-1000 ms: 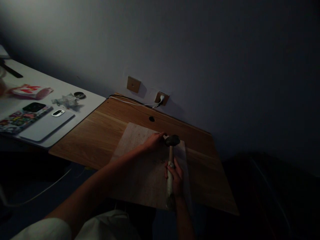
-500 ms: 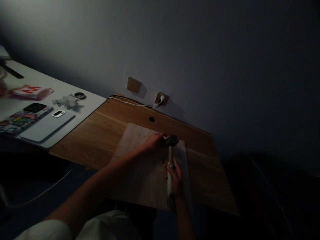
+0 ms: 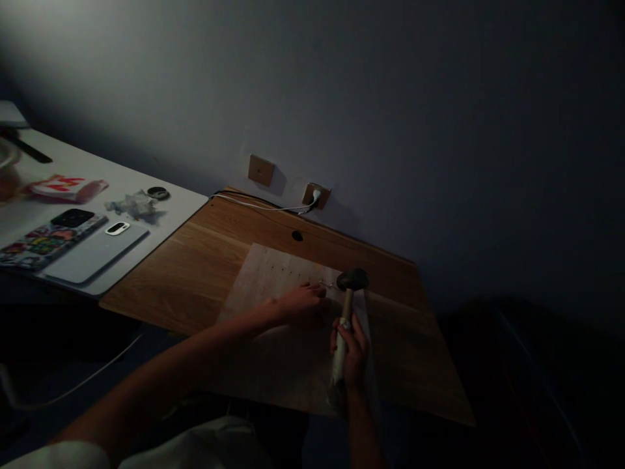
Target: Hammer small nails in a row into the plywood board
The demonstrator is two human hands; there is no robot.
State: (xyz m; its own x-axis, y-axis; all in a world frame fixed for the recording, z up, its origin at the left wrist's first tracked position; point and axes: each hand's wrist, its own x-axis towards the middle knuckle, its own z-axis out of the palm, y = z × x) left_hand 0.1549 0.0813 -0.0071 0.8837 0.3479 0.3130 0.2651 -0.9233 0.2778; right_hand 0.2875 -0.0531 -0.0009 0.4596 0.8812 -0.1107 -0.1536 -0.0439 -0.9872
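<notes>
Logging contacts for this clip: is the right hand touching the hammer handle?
Touching. The head view shows the right hand wrapped around the hammer handle.

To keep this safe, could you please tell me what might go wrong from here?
The left hand lies close to the head of the hammer in the right hand, so a swing could hit it. The board seems to overhang the near edge of the table, so it might tip or shift. The scene is dim, so a blow could miss.
</notes>
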